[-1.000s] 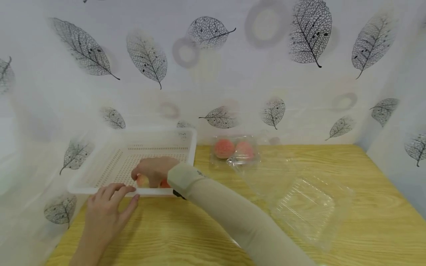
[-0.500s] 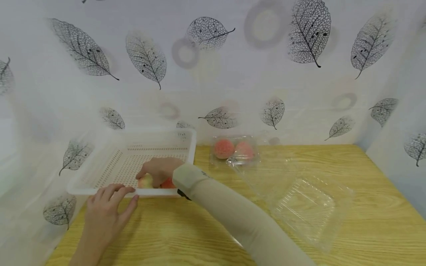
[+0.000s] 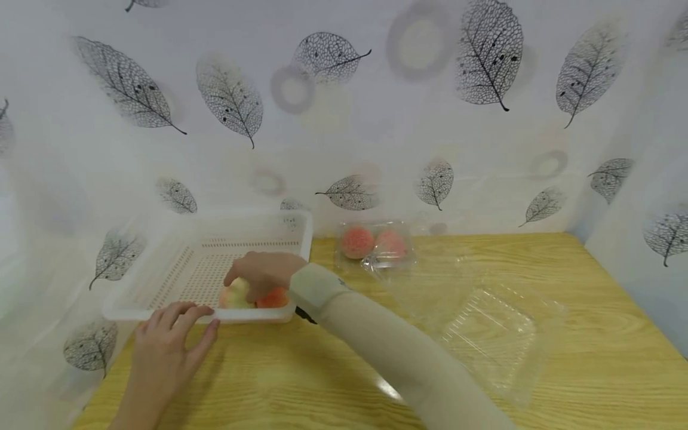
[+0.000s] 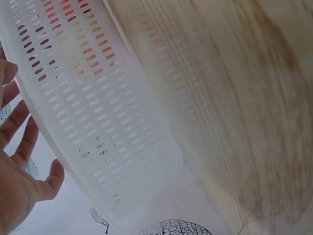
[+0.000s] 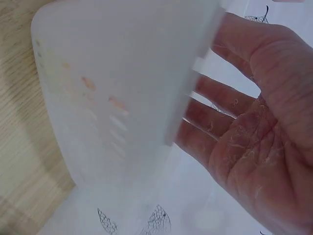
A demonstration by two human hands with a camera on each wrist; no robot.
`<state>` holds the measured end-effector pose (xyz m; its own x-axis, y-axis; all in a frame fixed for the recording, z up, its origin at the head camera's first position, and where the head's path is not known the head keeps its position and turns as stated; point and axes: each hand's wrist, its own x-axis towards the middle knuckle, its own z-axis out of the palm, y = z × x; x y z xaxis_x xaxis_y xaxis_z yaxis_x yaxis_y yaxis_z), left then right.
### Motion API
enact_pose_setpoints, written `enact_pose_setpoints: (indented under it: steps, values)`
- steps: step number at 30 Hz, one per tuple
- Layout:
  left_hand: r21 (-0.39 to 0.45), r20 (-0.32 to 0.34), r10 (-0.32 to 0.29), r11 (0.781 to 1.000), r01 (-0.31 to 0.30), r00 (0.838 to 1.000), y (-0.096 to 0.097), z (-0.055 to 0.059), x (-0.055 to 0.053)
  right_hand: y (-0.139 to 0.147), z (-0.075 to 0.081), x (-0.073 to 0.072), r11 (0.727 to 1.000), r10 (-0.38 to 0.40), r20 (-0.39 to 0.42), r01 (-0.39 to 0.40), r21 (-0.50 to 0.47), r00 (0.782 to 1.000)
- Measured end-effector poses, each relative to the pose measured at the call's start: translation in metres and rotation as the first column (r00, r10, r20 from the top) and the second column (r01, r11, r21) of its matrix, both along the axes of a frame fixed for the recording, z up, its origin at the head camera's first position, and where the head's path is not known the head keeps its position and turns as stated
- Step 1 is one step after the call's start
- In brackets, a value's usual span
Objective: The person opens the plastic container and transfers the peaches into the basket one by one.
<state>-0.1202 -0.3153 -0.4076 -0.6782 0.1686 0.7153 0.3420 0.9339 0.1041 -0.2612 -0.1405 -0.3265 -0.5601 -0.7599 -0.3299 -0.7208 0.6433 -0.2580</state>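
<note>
My right hand [image 3: 263,272] reaches over the front right of a white plastic basket [image 3: 307,236]. Its bent fingers grip a yellow-pink peach [image 3: 235,297] low inside, while a redder peach [image 3: 275,298] sits just right of it, partly under the hand. On the front rim rest the fingertips of my left hand [image 3: 169,343], fingers loosely bent and thumb apart. From the left wrist, the slotted basket wall [image 4: 98,117] shows red and yellow fruit through its holes. The right wrist view has the basket wall [image 5: 112,63] in front of the right fingertips.
A clear plastic box [image 3: 344,263] with two pinkish-red peaches [image 3: 357,242] stands right of the basket. In front of it lies an opened clear clamshell [image 3: 491,340] on the wooden table [image 3: 602,334]. A leaf-print curtain [image 3: 376,131] hangs behind.
My right hand and the yellow-pink peach have shifted slightly to the right inside the basket, and more of the peach shows. The left hand stays on the rim. The head view has turned slightly.
</note>
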Motion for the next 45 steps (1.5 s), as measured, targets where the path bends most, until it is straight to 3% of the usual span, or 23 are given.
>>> enact_pose_setpoints:
  steps: [7,19,25,34,39,42,45]
  values:
    - [0.004,-0.006,-0.001,1.000,0.001,1.000,0.001,0.001,0.001,0.021,0.013,0.001,0.998,-0.005,-0.035,0.003,-0.060,0.999]
    - [0.000,-0.010,0.006,1.000,-0.006,1.000,0.000,-0.003,0.005,0.065,0.037,0.013,0.984,0.058,-0.120,-0.077,-0.161,0.991]
    - [-0.009,-0.033,-0.003,1.000,0.002,0.999,-0.002,-0.004,0.005,0.086,0.039,0.021,0.980,0.056,-0.144,-0.082,-0.182,0.988]
    - [-0.009,-0.018,0.006,1.000,-0.006,1.000,-0.004,-0.003,0.006,0.124,0.045,0.030,0.981,0.017,-0.204,-0.056,-0.186,0.979]
    - [-0.014,-0.026,0.010,1.000,-0.011,1.000,-0.002,-0.002,0.004,0.152,0.045,0.035,0.983,-0.025,-0.283,-0.029,-0.184,0.959]
    - [-0.018,-0.039,0.008,1.000,-0.009,0.999,0.000,-0.004,0.002,0.175,0.042,0.035,0.976,-0.035,-0.324,-0.038,-0.215,0.945]
    - [-0.019,-0.042,0.005,1.000,-0.006,0.999,0.001,-0.004,0.001,0.198,0.040,0.032,0.958,-0.043,-0.323,-0.052,-0.280,0.945]
